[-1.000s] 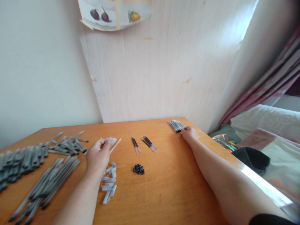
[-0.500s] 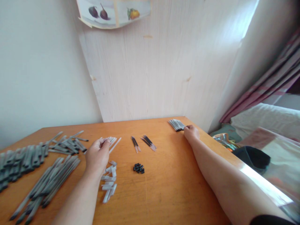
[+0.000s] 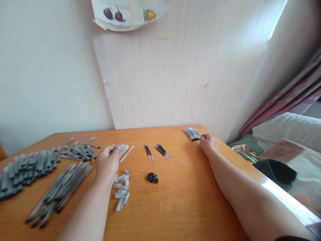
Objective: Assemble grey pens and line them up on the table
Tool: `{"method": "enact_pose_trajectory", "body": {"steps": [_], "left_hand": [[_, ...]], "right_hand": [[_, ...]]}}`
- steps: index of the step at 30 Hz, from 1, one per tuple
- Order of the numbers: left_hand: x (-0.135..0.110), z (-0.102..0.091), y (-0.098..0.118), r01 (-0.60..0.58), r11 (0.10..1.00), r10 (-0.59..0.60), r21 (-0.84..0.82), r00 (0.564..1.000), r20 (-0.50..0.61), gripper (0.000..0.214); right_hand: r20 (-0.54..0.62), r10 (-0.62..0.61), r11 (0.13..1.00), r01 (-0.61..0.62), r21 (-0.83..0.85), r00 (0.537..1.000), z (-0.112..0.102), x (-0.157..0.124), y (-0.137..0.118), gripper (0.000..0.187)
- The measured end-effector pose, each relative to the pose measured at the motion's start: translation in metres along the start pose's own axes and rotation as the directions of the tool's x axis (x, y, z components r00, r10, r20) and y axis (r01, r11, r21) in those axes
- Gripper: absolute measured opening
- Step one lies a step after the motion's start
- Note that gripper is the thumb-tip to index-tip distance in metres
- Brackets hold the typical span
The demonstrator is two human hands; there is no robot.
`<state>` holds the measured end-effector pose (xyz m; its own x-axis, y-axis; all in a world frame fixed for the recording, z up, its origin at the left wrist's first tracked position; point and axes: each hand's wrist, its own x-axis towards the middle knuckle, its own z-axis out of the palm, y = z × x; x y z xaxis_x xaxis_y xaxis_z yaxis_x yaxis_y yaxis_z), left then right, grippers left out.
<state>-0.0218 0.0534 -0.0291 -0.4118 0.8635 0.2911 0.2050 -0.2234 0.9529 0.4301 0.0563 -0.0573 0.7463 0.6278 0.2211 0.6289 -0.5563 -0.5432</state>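
My left hand (image 3: pixel 107 164) rests on the orange table (image 3: pixel 180 197) with its fingers pinched on the ends of a small row of clear pen tubes (image 3: pixel 124 149). My right hand (image 3: pixel 208 143) reaches to the far right corner, fingers curled against the end of a bundle of grey pens (image 3: pixel 192 133). Between the hands lie two small groups of black ink refills (image 3: pixel 157 151) and a little heap of black end plugs (image 3: pixel 152 177). Clear caps (image 3: pixel 121 190) lie scattered just right of my left wrist.
Piles of grey pen barrels cover the left of the table, one pile (image 3: pixel 60 189) near my left arm and another pile (image 3: pixel 22 170) at the far left. A pale wooden board (image 3: pixel 163 73) leans behind. Bedding and a black pouch (image 3: pixel 276 170) lie to the right.
The view has shifted slightly, so everything sits a little further right in the frame. Both hands stay on the same things, barely moving.
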Motion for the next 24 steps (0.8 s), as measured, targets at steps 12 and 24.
{"method": "enact_pose_trajectory", "body": {"steps": [12,24], "left_hand": [[0.007,0.002,-0.008,0.035,0.996,-0.038,-0.087,0.999,-0.034,0.024],[0.012,-0.005,-0.006,0.065,0.965,-0.084,-0.255,0.994,-0.067,0.018]], "right_hand": [[-0.066,-0.078,0.997,0.079,0.019,0.995,-0.003,-0.020,-0.016,0.035],[-0.117,-0.148,0.894,0.183,0.410,0.982,-0.003,-0.074,-0.051,0.027]]}}
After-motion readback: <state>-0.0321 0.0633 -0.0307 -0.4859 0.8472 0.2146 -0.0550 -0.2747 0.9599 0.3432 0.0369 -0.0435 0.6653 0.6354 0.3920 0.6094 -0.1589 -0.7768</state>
